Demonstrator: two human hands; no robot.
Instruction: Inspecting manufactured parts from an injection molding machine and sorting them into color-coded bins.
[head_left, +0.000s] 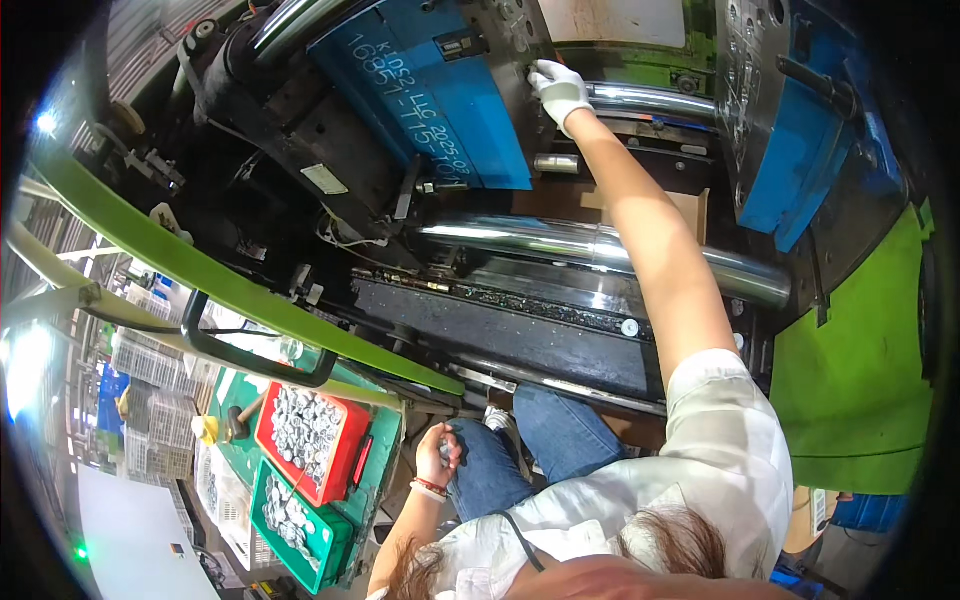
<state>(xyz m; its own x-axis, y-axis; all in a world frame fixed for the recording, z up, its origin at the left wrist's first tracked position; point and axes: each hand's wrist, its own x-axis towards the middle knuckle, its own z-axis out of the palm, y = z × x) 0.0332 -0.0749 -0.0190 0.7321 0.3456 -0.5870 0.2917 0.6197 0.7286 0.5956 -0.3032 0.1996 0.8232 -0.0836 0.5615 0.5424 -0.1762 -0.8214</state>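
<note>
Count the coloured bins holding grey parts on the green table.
2: a red bin left of the left hand, and a green bin below the red one in view. Any stacked underneath would be hidden.

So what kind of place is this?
It looks like a factory. There's a big machine with shiny steel bars, a red bin full of small grey parts, and stacks of crates.
</note>
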